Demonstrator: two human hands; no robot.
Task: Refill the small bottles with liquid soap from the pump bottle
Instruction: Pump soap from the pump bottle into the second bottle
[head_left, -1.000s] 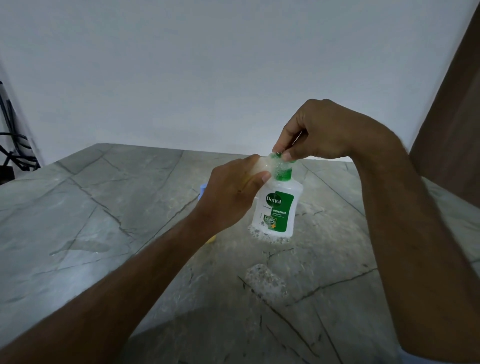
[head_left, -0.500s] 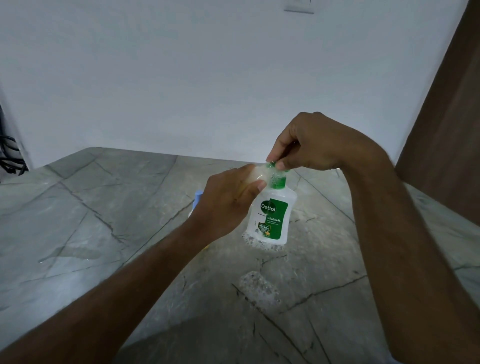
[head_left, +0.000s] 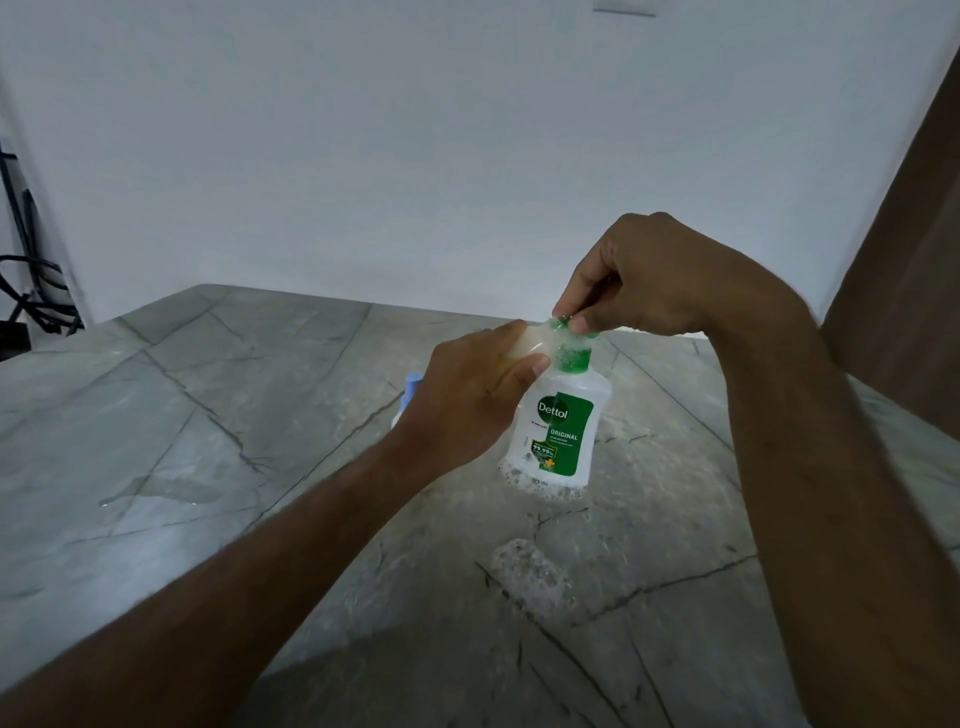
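A clear Dettol pump bottle (head_left: 558, 431) with a green label and a foamy green pump collar stands upright on the grey stone counter (head_left: 208, 415). My right hand (head_left: 644, 280) pinches the pump head from above. My left hand (head_left: 467, 395) holds a small translucent bottle (head_left: 524, 345) sideways, its mouth against the pump nozzle. Foam rings the pump bottle's base. Behind my left hand a blue-capped bottle (head_left: 413, 387) shows only in part.
A patch of foam (head_left: 524, 569) lies on the counter in front of the pump bottle, and a wet smear (head_left: 161, 491) sits to the left. Black cables (head_left: 31, 296) hang at the far left wall. A brown panel (head_left: 909, 270) stands on the right.
Both hands and the pump bottle hold the same pose throughout. The camera has tipped slightly, so the scene sits a little lower in view.
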